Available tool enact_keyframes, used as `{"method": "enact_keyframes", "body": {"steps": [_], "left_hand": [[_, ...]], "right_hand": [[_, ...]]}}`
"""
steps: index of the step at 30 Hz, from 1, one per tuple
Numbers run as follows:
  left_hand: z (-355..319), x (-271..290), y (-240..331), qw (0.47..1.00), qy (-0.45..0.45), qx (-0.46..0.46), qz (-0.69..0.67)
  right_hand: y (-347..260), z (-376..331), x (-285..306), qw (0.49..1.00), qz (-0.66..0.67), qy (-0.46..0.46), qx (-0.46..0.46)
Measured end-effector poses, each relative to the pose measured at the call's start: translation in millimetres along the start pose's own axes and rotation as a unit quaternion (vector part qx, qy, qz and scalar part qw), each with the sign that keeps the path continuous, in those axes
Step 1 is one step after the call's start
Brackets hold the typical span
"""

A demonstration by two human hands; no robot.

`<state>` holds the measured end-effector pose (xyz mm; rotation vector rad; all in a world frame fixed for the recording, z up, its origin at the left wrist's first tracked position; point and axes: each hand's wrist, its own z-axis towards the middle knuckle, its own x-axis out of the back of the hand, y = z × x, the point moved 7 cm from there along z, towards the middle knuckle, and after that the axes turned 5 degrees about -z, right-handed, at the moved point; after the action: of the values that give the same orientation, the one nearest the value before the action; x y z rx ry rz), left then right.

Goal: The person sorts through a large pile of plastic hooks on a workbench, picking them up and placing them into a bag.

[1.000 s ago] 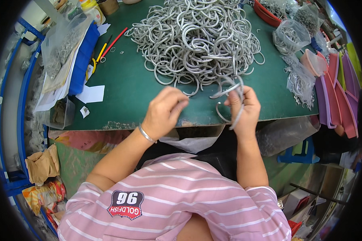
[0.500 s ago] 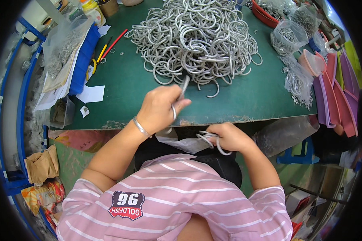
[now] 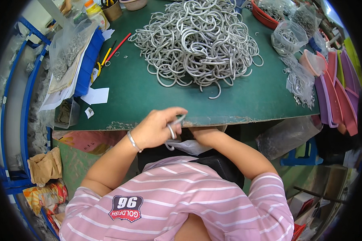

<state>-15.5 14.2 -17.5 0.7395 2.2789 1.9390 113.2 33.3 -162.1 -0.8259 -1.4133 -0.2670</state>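
Left hand [image 3: 155,129] at table [image 3: 149,96] edge, grip closed on metal ring [image 3: 173,126], right hand [image 3: 201,134] mostly hidden below edge, grip unclear, ring pile [image 3: 197,40] well apart.

Clear bags [image 3: 299,82] of rings, table's right edge
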Motion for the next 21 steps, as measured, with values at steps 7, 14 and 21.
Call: {"method": "enact_keyframes", "body": {"steps": [7,14,21], "left_hand": [[-37.7,-32.3,-3.5,0.967,0.035,-0.218,0.128],[-22.3,-80.9,-29.8,0.848,0.058,-0.442,0.285],[30.4,-110.1,-116.5,0.941,-0.029,-0.214,0.261]], "right_hand": [[-23.2,-45.4,143.0,0.983,0.162,0.031,0.076],[27.5,-12.9,164.6,0.968,-0.091,0.236,0.001],[-5.4,-19.2,191.5,0.951,-0.019,0.266,0.160]]}}
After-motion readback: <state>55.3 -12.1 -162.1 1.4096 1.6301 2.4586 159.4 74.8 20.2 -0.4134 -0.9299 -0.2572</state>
